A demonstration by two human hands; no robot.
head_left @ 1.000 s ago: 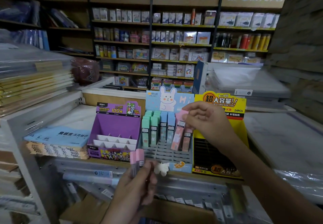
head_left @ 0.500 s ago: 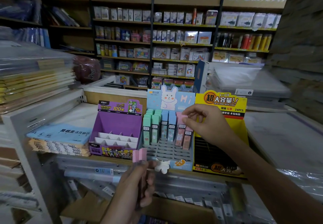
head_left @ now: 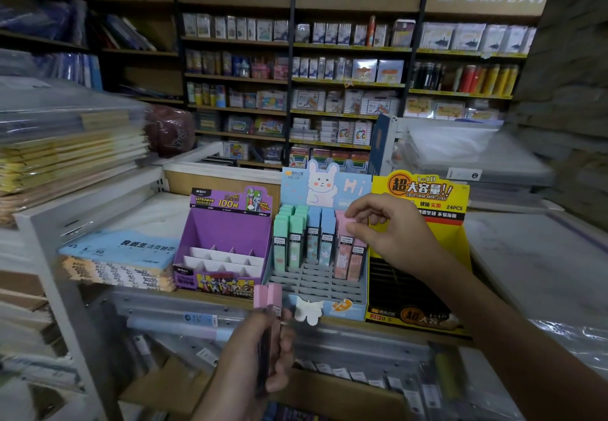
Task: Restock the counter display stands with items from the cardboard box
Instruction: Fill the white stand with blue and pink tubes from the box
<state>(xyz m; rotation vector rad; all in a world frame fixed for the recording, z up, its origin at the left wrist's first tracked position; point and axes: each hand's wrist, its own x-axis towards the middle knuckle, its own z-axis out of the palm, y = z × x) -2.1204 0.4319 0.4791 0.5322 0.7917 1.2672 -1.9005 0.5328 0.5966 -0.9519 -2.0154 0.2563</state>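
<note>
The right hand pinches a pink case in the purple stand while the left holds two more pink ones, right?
No: the head view shows the right hand pinching a pink case in the blue stand, not the purple stand. The left hand does hold two pink cases.

Mint, blue and pink cases stand upright in back rows of the blue bunny stand.

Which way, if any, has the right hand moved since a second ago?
Yes. The right hand sank slightly, down and left against the bunny stand, seating the pink case upright.
</note>
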